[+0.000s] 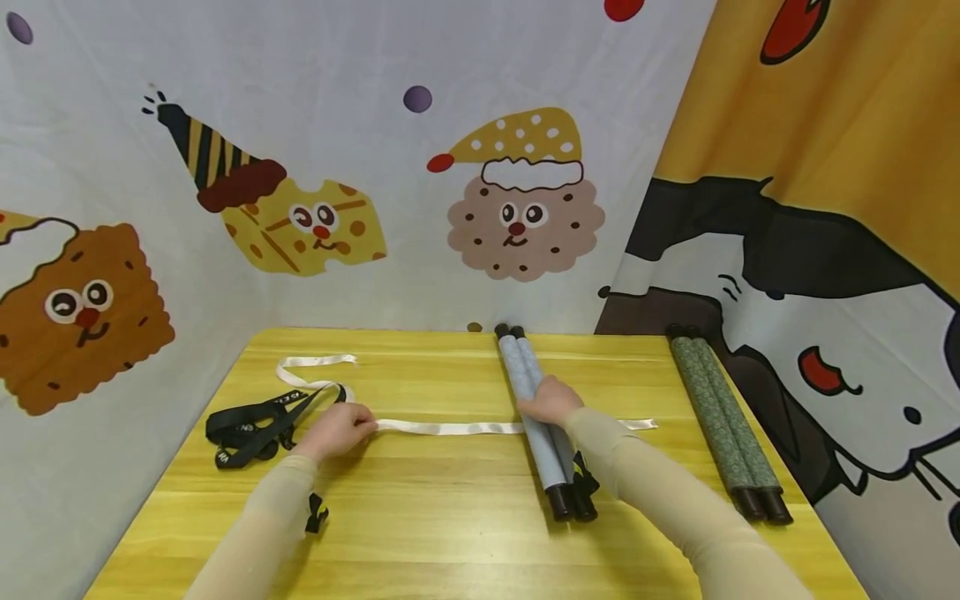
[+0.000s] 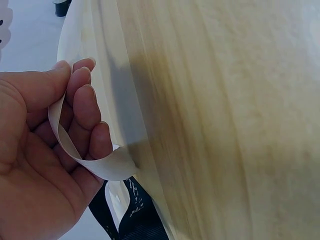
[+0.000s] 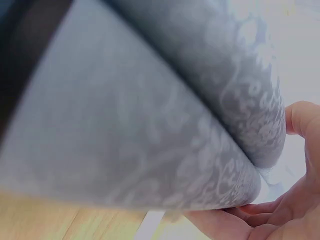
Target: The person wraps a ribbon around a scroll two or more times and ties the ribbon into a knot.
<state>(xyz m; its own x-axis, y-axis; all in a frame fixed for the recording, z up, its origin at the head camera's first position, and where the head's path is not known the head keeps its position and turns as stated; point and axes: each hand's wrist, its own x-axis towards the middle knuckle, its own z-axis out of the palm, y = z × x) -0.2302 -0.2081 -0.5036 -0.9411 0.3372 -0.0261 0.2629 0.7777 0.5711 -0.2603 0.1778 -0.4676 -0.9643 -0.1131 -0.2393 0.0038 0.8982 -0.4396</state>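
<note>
Pale-blue scroll (image 1: 546, 454), crossing over the white ribbon (image 1: 450, 428) on the tabletop (image 1: 435, 517), looked light, stiff yet creasable, best held mid-length, where the right hand (image 1: 551, 402) clasped it while the left hand (image 1: 339, 430) pinched the ribbon.

White ribbon (image 1: 450, 428) satiny cloth; table (image 1: 420, 517) glossy wood; strap (image 1: 236, 422) woven.

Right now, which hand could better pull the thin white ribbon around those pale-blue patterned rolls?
Likely your left hand: it pinches the ribbon, while your right hand grips the rolls.
</note>
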